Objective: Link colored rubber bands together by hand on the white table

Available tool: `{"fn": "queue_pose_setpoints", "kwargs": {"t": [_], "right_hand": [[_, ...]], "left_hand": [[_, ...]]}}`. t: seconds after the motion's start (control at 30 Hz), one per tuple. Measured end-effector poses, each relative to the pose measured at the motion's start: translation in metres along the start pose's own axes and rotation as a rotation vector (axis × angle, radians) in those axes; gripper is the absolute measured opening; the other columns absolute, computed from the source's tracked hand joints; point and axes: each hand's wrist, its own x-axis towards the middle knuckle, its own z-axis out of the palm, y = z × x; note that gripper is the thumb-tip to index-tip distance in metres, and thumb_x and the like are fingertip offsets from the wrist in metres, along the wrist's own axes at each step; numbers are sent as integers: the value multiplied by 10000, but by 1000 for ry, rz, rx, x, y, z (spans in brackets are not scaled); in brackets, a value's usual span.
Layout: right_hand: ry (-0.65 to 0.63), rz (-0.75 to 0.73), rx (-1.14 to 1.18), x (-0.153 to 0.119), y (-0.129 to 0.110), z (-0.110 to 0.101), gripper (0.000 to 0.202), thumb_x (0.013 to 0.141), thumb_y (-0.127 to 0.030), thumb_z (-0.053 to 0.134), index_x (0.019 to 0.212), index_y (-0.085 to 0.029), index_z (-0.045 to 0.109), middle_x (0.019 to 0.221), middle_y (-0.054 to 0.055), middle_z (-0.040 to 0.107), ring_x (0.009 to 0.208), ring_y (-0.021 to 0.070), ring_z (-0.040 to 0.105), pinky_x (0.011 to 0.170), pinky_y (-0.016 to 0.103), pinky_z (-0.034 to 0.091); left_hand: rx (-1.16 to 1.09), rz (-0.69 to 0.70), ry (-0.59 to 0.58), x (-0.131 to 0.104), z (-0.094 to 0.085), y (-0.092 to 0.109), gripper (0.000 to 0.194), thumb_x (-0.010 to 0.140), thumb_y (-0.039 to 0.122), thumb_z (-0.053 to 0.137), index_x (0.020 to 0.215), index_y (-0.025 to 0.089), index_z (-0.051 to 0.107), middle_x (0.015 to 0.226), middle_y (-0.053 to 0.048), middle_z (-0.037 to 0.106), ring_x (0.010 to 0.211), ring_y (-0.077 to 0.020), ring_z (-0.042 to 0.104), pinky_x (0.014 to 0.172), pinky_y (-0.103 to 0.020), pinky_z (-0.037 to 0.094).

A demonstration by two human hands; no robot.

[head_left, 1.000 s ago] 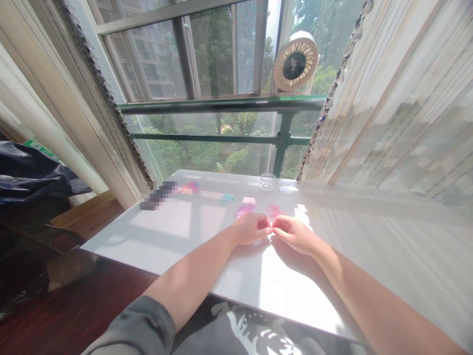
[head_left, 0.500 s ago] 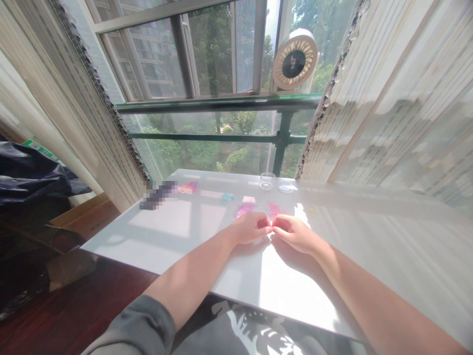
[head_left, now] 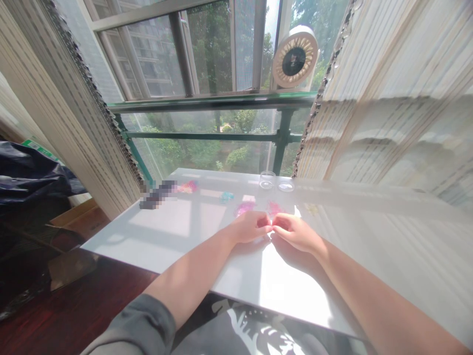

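My left hand and my right hand meet fingertip to fingertip just above the white table. Both are closed in a pinch, and whatever sits between the fingertips is too small to make out. Right behind my left hand lies a patch of small purple-pink pieces. A red-pink patch of small pieces is just beyond my right fingers. Farther back to the left is a small turquoise cluster. A faint yellowish patch lies right of my right hand.
A clear round container and a clear round lid stand at the table's back. An orange-pink bundle lies beside a blurred-out dark object at left. A round fan is by the window; curtains hang on both sides.
My hands keep nearly the same pinched pose in the same place. The curtains have shifted a little to the left, and the sunlit patches on the table differ slightly.
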Motion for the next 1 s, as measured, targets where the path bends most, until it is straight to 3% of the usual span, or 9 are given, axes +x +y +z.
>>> {"fn": "queue_pose_setpoints", "kwargs": {"t": [1.0], "right_hand": [[-27,7,23,1,5,1,150,806,-307,483,731,-207,566,693,-18,591,637,142,516,608,279,402]], "left_hand": [[-4,1,-6,0,1,-2,253,801,411,527,777,178,621,769,-9,635,686,-131,555,604,-232,425]]}}
